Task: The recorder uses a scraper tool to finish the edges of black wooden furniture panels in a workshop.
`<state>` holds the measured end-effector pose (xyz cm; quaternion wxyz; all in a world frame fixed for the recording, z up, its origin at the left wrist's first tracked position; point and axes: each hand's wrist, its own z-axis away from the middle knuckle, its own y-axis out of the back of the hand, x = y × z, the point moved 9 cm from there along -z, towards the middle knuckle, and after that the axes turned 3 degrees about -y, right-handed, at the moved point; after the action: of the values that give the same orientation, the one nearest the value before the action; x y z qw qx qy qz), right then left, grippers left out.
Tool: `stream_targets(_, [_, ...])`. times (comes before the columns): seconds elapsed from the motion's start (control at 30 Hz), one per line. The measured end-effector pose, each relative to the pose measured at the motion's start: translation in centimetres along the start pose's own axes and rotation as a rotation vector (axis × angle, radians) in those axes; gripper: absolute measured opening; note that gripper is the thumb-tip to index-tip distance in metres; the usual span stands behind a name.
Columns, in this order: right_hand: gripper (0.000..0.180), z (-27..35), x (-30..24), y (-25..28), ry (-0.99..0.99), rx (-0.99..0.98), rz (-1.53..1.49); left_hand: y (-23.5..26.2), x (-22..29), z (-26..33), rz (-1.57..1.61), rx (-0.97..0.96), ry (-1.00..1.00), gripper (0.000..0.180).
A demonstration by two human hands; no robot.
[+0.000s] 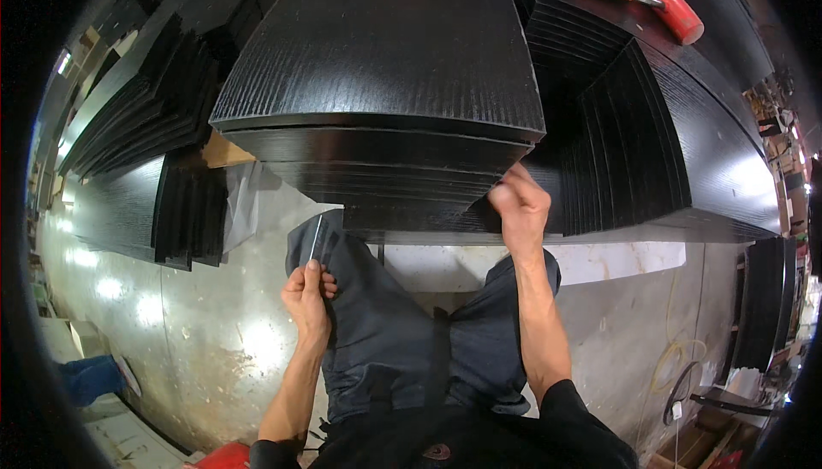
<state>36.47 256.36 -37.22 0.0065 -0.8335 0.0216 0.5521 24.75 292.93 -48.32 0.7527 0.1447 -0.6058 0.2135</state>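
In front of me is a stack of black wood-grain boards (385,58), its layered near edge facing me. My left hand (306,292) is closed around a thin, silvery strip-like tool (318,236), held upright over my left knee. The tool's exact kind is hard to make out. My right hand (522,203) is at the stack's near right corner, against the board edges. Its fingers are curled and slightly blurred, and whatever is between them is hidden.
A red mallet (676,13) lies on black boards at the far right. More boards stand on edge at right (634,143), and others are piled at left (137,101). White sheet material (599,265) lies below the stack. A coiled hose (681,362) is on the floor.
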Motion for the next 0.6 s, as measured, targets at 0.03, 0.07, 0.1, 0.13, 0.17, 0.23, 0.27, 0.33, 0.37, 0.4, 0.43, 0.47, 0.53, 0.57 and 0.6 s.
stream_targets(0.03, [0.055, 0.2, 0.9, 0.4, -0.090, -0.006, -0.034, 0.0, 0.2, 0.1, -0.005, -0.005, -0.005, 0.033])
stream_targets(0.07, [0.055, -0.2, -0.1, 0.0, -0.087, 0.001, -0.036, -0.2, 0.4, 0.1, -0.008, -0.011, -0.010, 0.033])
stream_targets(0.1, [0.058, -0.6, -3.2, -1.2, 0.060, 0.008, 0.095, -0.1, 0.2, 0.1, -0.018, 0.000, -0.006, 0.033])
stream_targets(0.13, [0.061, -0.7, -5.4, -2.4, 0.206, 0.016, 0.226, 0.1, 0.2, 0.0, -0.029, 0.011, -0.003, 0.033])
stream_targets(0.17, [0.061, -0.8, -5.5, -2.8, 0.204, 0.022, 0.224, 0.2, 0.0, 0.0, -0.034, 0.007, -0.005, 0.033])
stream_targets(0.23, [0.065, -1.3, -5.5, -2.8, 0.201, 0.071, 0.178, 0.5, -0.1, -0.1, -0.031, 0.010, -0.011, 0.033])
stream_targets(0.27, [0.064, -1.6, -5.4, -2.5, 0.197, 0.054, 0.191, 0.2, 0.0, 0.0, -0.031, 0.003, -0.014, 0.033])
stream_targets(0.33, [0.063, -1.6, -4.8, -1.8, 0.211, 0.036, 0.150, -0.3, 0.2, 0.2, -0.026, 0.003, -0.003, 0.032])
stream_targets(0.37, [0.063, -1.4, -4.5, -1.6, 0.221, 0.010, 0.104, -0.3, 0.3, 0.2, -0.028, 0.002, -0.006, 0.032])
stream_targets(0.4, [0.063, -1.3, -4.3, -1.0, 0.223, 0.012, 0.103, -0.3, 0.2, 0.2, -0.025, -0.003, -0.002, 0.033])
stream_targets(0.43, [0.063, -1.2, -3.6, -0.6, 0.174, -0.004, 0.126, -0.4, 0.1, 0.2, -0.022, -0.008, 0.002, 0.033])
stream_targets(0.47, [0.063, -1.4, -3.6, -0.8, 0.126, -0.020, 0.145, -0.3, 0.1, 0.2, -0.023, -0.009, -0.003, 0.033])
stream_targets(0.53, [0.064, -1.4, -5.0, -1.1, 0.167, -0.010, 0.180, -0.1, 0.1, 0.4, -0.021, 0.009, -0.006, 0.030])
stream_targets(0.57, [0.064, -1.5, -6.6, -1.5, 0.208, 0.001, 0.222, -0.3, 0.3, 0.3, -0.022, 0.004, -0.013, 0.030])
stream_targets(0.6, [0.067, -1.4, -8.5, -2.1, 0.275, 0.027, 0.249, -0.3, 0.2, 0.3, -0.017, -0.001, -0.004, 0.030])
